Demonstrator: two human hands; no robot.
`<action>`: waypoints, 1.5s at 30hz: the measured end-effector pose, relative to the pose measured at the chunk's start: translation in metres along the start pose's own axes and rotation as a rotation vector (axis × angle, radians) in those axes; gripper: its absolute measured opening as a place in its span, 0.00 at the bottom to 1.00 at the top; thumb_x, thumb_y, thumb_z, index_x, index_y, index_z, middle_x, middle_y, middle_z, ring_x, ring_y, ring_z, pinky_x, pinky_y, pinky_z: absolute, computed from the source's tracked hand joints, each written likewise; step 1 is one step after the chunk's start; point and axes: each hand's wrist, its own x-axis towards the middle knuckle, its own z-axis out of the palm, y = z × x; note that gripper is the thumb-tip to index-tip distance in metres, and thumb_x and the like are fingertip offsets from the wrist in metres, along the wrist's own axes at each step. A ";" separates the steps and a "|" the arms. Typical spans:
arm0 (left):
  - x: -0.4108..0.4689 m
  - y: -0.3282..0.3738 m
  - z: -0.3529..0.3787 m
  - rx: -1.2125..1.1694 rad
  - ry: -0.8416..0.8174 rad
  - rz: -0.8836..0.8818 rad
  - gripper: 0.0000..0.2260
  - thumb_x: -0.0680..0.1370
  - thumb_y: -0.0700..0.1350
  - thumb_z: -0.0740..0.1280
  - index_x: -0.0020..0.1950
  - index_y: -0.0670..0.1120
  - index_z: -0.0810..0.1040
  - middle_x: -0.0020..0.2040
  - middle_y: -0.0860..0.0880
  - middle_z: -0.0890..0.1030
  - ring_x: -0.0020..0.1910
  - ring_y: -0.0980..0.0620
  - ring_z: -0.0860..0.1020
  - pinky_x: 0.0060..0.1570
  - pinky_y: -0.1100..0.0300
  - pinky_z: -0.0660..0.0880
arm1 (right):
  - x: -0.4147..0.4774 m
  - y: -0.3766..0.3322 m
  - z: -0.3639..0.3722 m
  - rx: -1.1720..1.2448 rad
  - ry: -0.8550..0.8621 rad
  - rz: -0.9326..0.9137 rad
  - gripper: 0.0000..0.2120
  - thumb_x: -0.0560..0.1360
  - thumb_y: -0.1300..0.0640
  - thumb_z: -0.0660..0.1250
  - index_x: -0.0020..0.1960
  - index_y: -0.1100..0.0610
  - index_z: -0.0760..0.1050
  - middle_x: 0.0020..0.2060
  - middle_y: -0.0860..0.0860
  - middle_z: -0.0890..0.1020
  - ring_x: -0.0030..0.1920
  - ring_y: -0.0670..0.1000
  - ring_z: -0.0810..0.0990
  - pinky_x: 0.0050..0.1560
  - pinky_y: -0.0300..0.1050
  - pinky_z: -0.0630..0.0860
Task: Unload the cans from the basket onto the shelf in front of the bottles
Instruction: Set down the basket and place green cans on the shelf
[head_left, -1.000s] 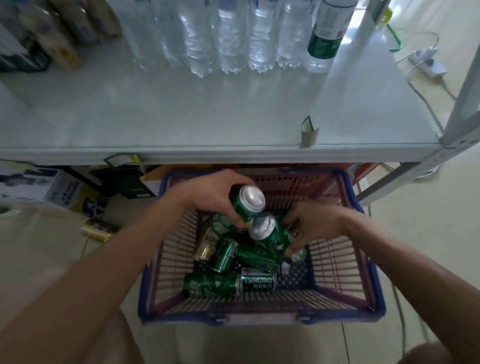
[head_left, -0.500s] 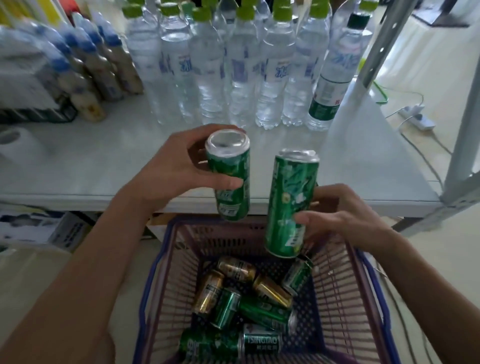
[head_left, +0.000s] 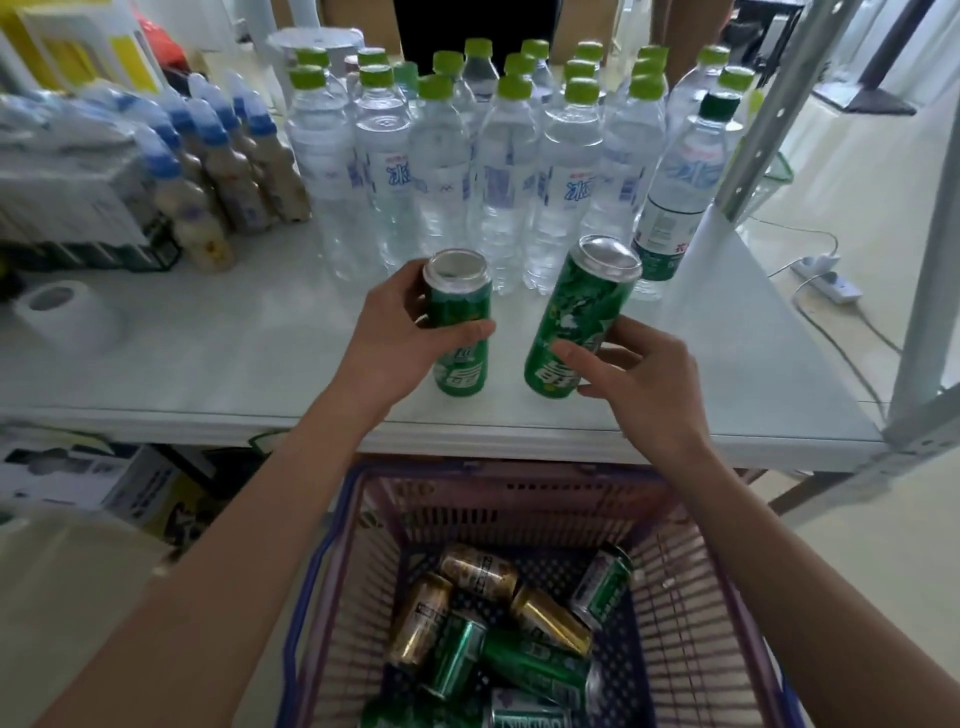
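Observation:
My left hand (head_left: 395, 338) grips a green can (head_left: 460, 322) held upright over the white shelf (head_left: 208, 358), its base at or just above the surface. My right hand (head_left: 639, 374) holds a taller green can (head_left: 582, 317), tilted with its top leaning right, near the shelf's front. Both cans are just in front of the row of clear water bottles (head_left: 498, 176) with green caps. Below the shelf edge sits the purple-and-blue basket (head_left: 332, 571) with several green and gold cans (head_left: 498, 623) lying loose in it.
Small brown bottles with blue caps (head_left: 223, 171) and a dark box stand at the shelf's left, with a paper roll (head_left: 67, 312) in front. A metal upright (head_left: 930, 260) frames the right side. A power strip (head_left: 826, 283) and cable lie on the floor.
Both hands have lifted a can each out of the basket and carried them forward over the shelf, lowering them toward its surface in front of the bottles. The camera has tilted up.

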 end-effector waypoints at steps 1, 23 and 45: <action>0.001 -0.004 -0.001 0.034 -0.024 -0.020 0.26 0.68 0.42 0.81 0.64 0.48 0.79 0.56 0.54 0.84 0.54 0.59 0.83 0.52 0.66 0.79 | 0.002 0.001 0.004 -0.038 0.006 -0.010 0.20 0.71 0.47 0.78 0.62 0.47 0.84 0.50 0.39 0.87 0.51 0.43 0.87 0.48 0.52 0.86; 0.030 -0.064 0.024 0.267 0.125 -0.032 0.24 0.70 0.50 0.80 0.63 0.49 0.79 0.52 0.56 0.83 0.45 0.68 0.78 0.40 0.80 0.71 | 0.041 0.025 0.061 -0.326 0.013 -0.026 0.21 0.76 0.50 0.75 0.67 0.51 0.77 0.52 0.44 0.82 0.50 0.44 0.80 0.48 0.24 0.71; 0.036 -0.067 0.021 0.263 0.191 -0.004 0.28 0.73 0.42 0.78 0.72 0.42 0.74 0.67 0.45 0.78 0.57 0.59 0.75 0.42 0.85 0.68 | 0.048 0.032 0.062 -0.364 0.066 -0.005 0.16 0.82 0.58 0.66 0.69 0.56 0.79 0.60 0.49 0.85 0.59 0.45 0.83 0.51 0.14 0.62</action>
